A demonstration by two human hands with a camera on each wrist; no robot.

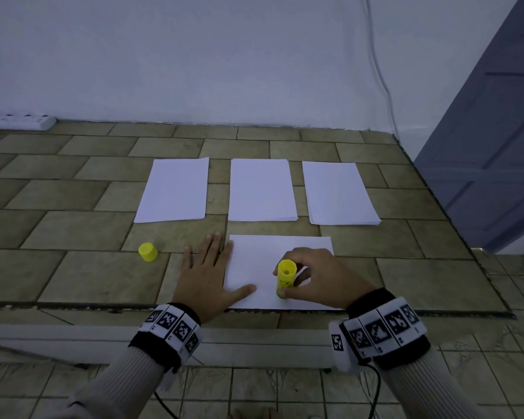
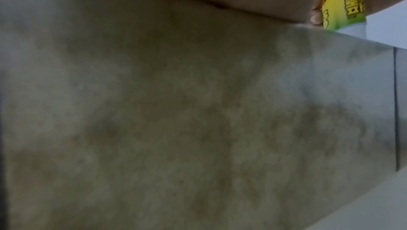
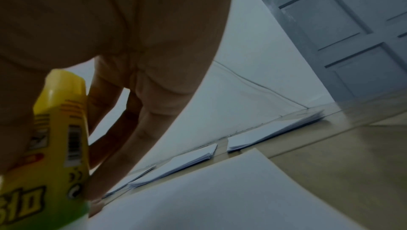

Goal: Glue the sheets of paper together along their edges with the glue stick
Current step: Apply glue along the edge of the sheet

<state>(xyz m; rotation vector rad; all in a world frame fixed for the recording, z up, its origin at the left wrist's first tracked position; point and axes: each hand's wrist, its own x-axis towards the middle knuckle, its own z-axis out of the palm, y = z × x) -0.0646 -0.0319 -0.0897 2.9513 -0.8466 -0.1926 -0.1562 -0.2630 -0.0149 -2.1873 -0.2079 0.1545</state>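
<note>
Brown tiled floor (image 1: 73,273) meets a white wall (image 1: 224,55); a grey door (image 1: 490,146) stands right. The left hand (image 1: 208,276) lies spread flat on a paper sheet (image 1: 254,258), and the right hand (image 1: 321,279) pinches the glue stick (image 1: 285,278).

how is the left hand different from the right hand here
The left hand lies flat with straight, spread fingers, pressing the left edge of the near sheet and the tiled surface; the right hand is curled, gripping the glue stick upright on that sheet. The left hand holds nothing; the right holds the tool. Both wear marker-patterned wristbands and work on the same sheet.
</note>
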